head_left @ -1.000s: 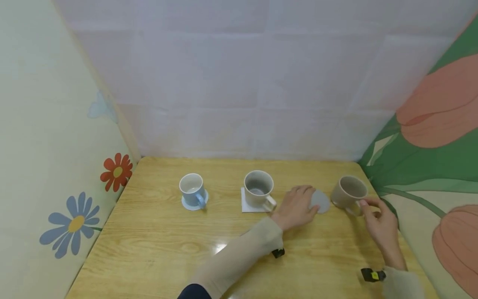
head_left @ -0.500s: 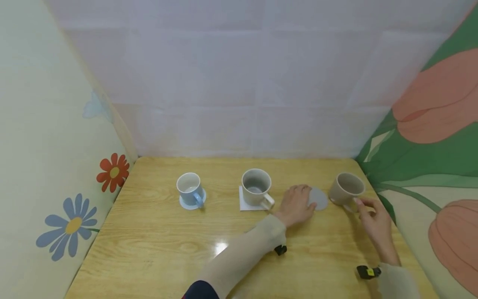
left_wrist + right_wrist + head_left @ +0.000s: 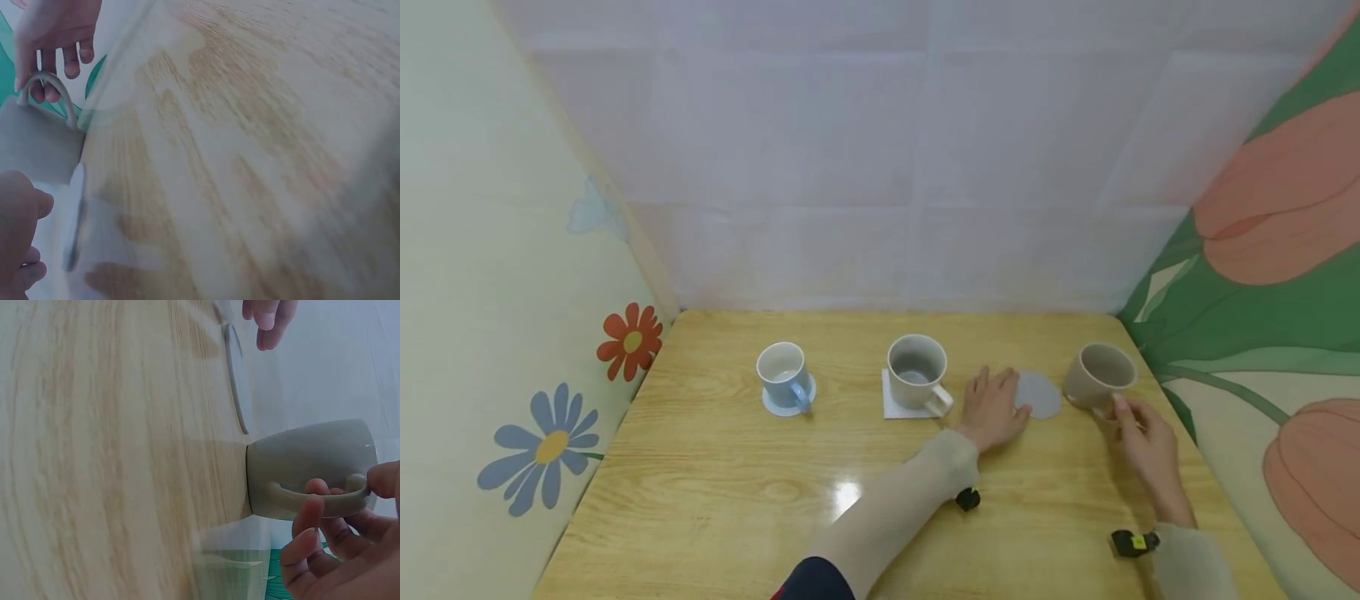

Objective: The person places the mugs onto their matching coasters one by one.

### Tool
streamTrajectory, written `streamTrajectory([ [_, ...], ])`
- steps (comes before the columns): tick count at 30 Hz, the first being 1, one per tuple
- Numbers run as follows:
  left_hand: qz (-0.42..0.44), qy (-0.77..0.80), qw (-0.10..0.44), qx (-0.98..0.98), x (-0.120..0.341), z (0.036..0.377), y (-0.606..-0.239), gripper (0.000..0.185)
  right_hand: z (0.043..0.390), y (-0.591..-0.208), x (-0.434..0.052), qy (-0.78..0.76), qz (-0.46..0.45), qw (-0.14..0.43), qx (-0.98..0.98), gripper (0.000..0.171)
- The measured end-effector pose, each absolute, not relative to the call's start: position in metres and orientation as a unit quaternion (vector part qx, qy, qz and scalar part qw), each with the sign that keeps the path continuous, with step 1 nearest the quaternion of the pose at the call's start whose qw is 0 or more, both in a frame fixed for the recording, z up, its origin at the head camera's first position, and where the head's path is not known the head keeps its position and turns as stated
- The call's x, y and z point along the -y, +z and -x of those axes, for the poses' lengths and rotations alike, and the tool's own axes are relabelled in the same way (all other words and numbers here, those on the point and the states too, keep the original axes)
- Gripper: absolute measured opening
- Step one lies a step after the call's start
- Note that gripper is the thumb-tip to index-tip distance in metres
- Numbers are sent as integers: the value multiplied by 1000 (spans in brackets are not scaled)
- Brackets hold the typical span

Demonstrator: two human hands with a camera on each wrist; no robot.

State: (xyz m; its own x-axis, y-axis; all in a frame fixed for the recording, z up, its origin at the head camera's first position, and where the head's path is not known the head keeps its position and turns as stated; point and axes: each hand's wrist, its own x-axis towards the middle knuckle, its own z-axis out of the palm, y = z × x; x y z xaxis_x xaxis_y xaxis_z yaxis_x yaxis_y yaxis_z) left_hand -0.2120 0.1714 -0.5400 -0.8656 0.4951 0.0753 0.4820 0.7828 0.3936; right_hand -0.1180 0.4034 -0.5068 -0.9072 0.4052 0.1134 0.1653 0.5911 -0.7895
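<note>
A grey-beige mug point(image 3: 1101, 377) stands upright on the table at the right. My right hand point(image 3: 1152, 450) holds it by the handle, thumb at the top of the handle and fingers curled through it in the right wrist view. Just left of that mug lies a flat round grey coaster point(image 3: 1037, 395). My left hand point(image 3: 992, 410) is at the coaster's left edge, its fingers spread and loosely bent. In the right wrist view the left fingertips point(image 3: 267, 322) appear a little apart from the coaster point(image 3: 236, 378).
A white mug point(image 3: 917, 375) sits on a square white coaster point(image 3: 895, 410) in the middle. Farther left, a small blue cup point(image 3: 783, 379) stands on a round pale coaster point(image 3: 778, 408). A white cloth wall point(image 3: 880, 167) closes off the table's back edge.
My left hand has drawn slightly left and spread its fingers, leaving more of the grey coaster in sight. The right hand keeps its hold on the mug's handle.
</note>
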Motion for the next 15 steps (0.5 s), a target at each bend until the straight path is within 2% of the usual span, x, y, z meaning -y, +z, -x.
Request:
streamTrajectory([
  [5,-262,183,19,-947,-172,211,-550,61,120,-509,-402,434,132,142,880,48],
  [10,-265,183,2,-947,-174,214,-572,59,122,-509,-403,453,133,109,874,50],
  [15,-265,171,5,-949,-174,216,-573,60,126,-511,-405,484,133,93,860,51],
])
